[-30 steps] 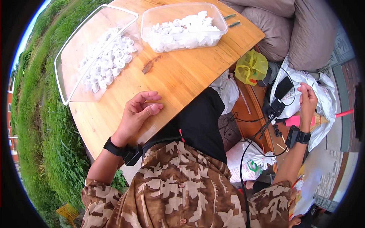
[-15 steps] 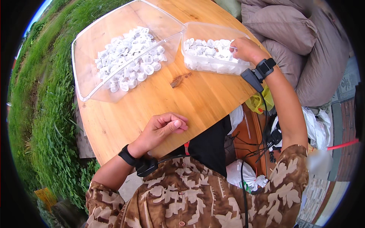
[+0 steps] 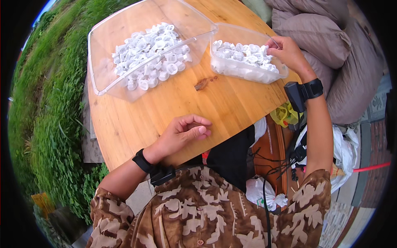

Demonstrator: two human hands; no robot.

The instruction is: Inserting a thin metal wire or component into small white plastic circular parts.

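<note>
in the head view a large clear tub [image 3: 124,89] of white plastic rings [image 3: 151,51] sits upper left on the wooden table [image 3: 173,107]. a smaller clear tub [image 3: 248,74] lies upper centre. the right hand [image 3: 289,51] reaches in, fingertips pinched among the pieces; what it holds is unclear. the left hand [image 3: 184,132] rests loosely curled, empty, mid-frame.

Two clear tubs [image 3: 124,84] [image 3: 248,74] sit on one worktop [image 3: 173,107]. Both hold white caps [image 3: 151,53], too many to count. Two hands [image 3: 184,132] [image 3: 287,51] show.
</note>
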